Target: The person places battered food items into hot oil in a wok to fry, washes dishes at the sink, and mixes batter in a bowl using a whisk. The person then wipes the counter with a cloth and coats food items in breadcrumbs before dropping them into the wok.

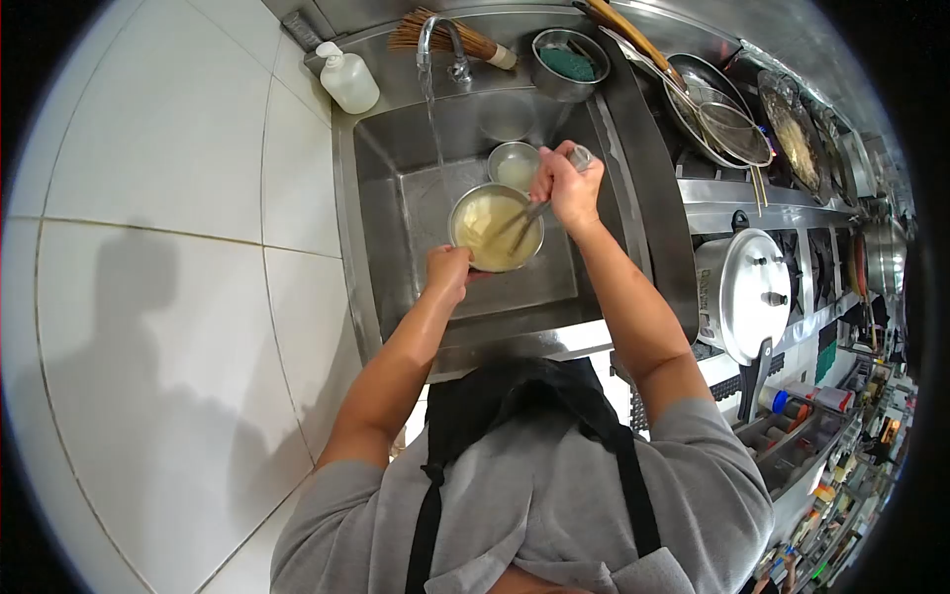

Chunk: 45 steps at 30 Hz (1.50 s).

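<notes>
A round metal bowl with a pale yellow mixture in it is held over the steel sink. My left hand grips its lower left rim. Above the bowl's right side, my right hand is closed around the handle of a metal whisk, whose wires dip into the mixture and look slightly blurred. Just behind the bowl, a smaller metal bowl with cloudy whitish liquid sits in the sink. Water runs from the curved faucet into the sink's back left part.
A white pump bottle, a straw brush and a metal pot with a green scrubber stand along the sink's back edge. At the right are a stove with pans, strainers and a lidded pressure cooker. A tiled wall borders the left.
</notes>
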Tool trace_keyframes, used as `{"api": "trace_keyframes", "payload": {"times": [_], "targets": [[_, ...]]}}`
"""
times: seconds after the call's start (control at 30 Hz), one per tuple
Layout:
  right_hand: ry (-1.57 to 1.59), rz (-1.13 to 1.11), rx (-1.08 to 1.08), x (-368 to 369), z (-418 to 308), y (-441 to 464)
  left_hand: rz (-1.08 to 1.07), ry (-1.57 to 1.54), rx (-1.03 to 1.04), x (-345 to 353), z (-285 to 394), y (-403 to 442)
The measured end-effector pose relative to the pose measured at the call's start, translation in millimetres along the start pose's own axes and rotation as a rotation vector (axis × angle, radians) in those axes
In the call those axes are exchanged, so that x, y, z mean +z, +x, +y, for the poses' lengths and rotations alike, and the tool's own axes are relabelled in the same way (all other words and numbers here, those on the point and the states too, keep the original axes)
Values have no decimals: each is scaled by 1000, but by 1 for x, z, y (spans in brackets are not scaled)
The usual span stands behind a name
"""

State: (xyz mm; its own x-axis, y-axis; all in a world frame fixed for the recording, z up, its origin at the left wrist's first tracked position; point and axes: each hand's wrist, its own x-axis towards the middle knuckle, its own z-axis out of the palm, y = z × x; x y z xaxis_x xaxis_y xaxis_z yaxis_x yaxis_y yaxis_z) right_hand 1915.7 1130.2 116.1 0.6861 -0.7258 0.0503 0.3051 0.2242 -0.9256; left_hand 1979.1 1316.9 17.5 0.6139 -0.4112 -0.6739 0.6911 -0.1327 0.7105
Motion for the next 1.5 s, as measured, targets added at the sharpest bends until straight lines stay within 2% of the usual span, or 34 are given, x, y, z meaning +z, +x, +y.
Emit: {"api": "trace_keyframes", "payload": {"times": [0.03,0.1,0.13,0.17,0.23,0.27,0.37,0.4,0.43,0.5,0.57,0.63,0.67,0.7,0.77,0.8,0.83,0.9,0.93,0.97,1.03,1.07,1.1,1.13,1.2,1.23,1.27,1.3,1.33,1.37,1.43,1.5], "targets": [[-5,4,5,-9,1,8,-2,-1,-8,2,-3,3],[1,297,-162,-23,7,21,-12,-5,6,2,-15,5],[-6,365,-170,-20,17,17,-9,-5,-13,1,-19,8],[-55,303,-102,-17,28,2,1,-7,-44,0,-21,15],[-41,25,13,-22,48,-14,3,-18,-84,-1,-28,41],[-65,35,108,-29,53,-16,-30,18,-118,-9,-40,55],[-165,152,204,-75,95,-16,-83,72,-174,-23,-70,92],[-313,123,418,-92,98,-23,-106,87,-185,-26,-80,102],[-322,133,437,-105,100,-33,-107,84,-208,-31,-94,116],[-135,91,719,-129,107,-46,-46,138,-252,-41,-117,148],[-141,31,810,-155,109,-57,-71,177,-299,-49,-136,176],[-280,-87,1024,-176,112,-64,-96,217,-340,-46,-145,182],[-507,-128,1134,-186,118,-67,-73,272,-340,-43,-151,185],[-510,-120,1153,-194,126,-72,-50,326,-339,-41,-163,189],[-1117,-450,962,-209,136,-90,-71,367,-373,-34,-191,194],[-1244,-513,976,-195,121,-89,-92,411,-383,-30,-204,199],[-1241,-504,992,-191,117,-91,-100,417,-396,-24,-208,197],[-1439,-528,1074,-189,111,-97,-220,459,-425,-11,-220,185],[-1438,-522,1085,-187,111,-99,-301,323,-474,-8,-225,177],[-1558,-544,1077,-184,111,-102,-304,326,-481,-5,-228,173],[-1668,-561,1066,-175,110,-112,-582,772,-526,-6,-238,172],[-1826,-625,724,-169,108,-121,-583,782,-524,-9,-239,176],[-1952,-670,362,-163,106,-126,-730,1091,-228,-21,-254,192],[-1951,-647,357,-155,103,-125,-865,1385,99,-20,-233,192],[-1648,-565,511,-140,93,-124,-441,1292,64,-4,-155,189],[-1648,-538,503,-134,87,-125,-342,1012,-109,-11,-153,232],[-1535,-528,499,-129,80,-128,-283,739,-64,-8,-103,228],[-1424,-517,489,-126,73,-132,-345,574,-2,-13,-66,241],[-1358,-524,361,-133,73,-139,-254,370,2,-6,-24,244],[-1365,-492,342,-134,65,-143,-145,367,80,2,13,248],[-1177,-492,332,-132,46,-156,-217,292,114,1,66,267],[-1163,-355,261,-128,20,-175,-258,303,177,1,107,284]]}}
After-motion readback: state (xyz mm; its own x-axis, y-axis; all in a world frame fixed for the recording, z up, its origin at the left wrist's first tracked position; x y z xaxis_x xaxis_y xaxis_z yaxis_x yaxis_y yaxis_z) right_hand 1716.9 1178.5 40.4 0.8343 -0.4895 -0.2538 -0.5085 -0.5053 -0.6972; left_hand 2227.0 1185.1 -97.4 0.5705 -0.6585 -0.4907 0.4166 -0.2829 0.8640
